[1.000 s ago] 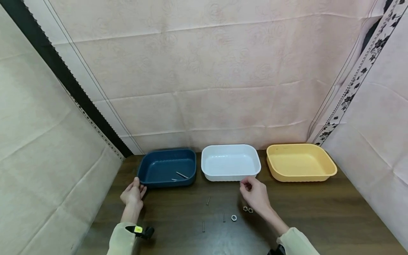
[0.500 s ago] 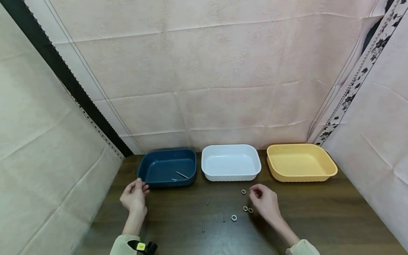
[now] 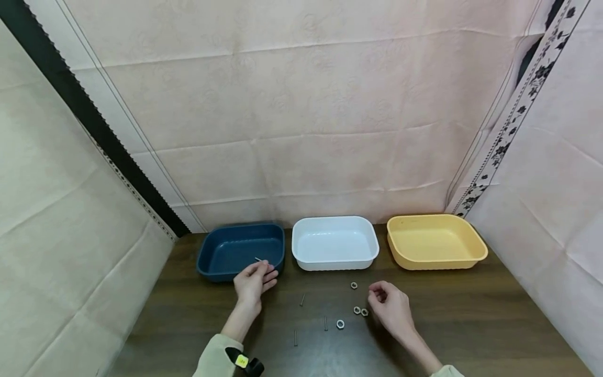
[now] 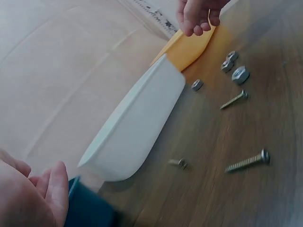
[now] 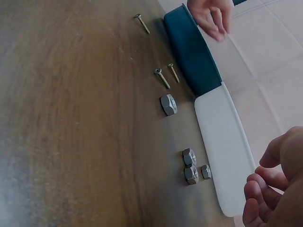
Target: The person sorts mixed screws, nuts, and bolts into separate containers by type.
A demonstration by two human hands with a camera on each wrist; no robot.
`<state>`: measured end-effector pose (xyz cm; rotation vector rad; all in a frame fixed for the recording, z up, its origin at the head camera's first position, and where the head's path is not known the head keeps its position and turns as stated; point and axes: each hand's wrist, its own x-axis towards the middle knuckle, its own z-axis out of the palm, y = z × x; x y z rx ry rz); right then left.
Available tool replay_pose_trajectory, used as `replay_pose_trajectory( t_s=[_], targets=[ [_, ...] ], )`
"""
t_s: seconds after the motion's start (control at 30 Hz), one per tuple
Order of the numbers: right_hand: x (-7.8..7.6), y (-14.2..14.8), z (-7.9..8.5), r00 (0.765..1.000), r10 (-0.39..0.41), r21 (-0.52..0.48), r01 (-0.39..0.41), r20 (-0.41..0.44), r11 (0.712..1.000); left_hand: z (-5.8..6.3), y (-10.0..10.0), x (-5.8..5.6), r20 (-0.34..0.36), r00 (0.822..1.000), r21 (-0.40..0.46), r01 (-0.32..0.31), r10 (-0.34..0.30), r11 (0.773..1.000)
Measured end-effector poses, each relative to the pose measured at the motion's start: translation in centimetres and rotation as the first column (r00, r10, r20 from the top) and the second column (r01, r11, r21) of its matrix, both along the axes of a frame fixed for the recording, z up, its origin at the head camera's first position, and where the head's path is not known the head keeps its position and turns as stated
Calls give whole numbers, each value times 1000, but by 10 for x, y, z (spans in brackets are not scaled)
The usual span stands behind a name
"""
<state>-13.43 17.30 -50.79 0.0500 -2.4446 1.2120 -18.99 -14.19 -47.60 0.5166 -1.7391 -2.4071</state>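
My left hand (image 3: 256,285) is over the front right rim of the blue tray (image 3: 221,273), fingers loosely bent. Just past its fingertips shows the end of a screw (image 3: 258,259) lying in the tray; the hand hides the rest. In the left wrist view that hand (image 4: 35,194) has nothing between its fingers. My right hand (image 3: 390,308) hovers low over the table, loosely curled, with nothing visible in it. Nearest to it are a touching pair of nuts, one of them this nut (image 3: 365,312), and a single nut (image 3: 354,285) in front of the white tray (image 3: 335,265).
A larger nut (image 3: 340,324) lies left of the pair. Three screws are scattered to its left: a short screw (image 3: 302,300), a middle screw (image 3: 325,323) and a longer screw (image 4: 248,161). The yellow tray (image 3: 438,264) stands at the right. Cloth (image 3: 301,131) hangs behind the trays.
My left hand has moved right from the blue tray's left corner to its right end. My right hand has drawn back from the white tray, bringing the single nut into view. The head view has shifted slightly.
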Motion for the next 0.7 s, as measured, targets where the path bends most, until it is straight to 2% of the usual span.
replay_pose_trajectory(
  t_s=[0.33,0.5,0.7],
  targets=[
    [9,0,-5,1000,8,-27,-7,30,1000,-7,39,-19,87,994,40,57,-61,998],
    [11,0,-6,1000,11,-23,-11,-4,1000,-8,52,-25,112,992,56,59,-65,997],
    [13,2,-7,999,-11,-25,12,35,1000,-11,64,-32,119,992,35,35,-39,999]
  ],
)
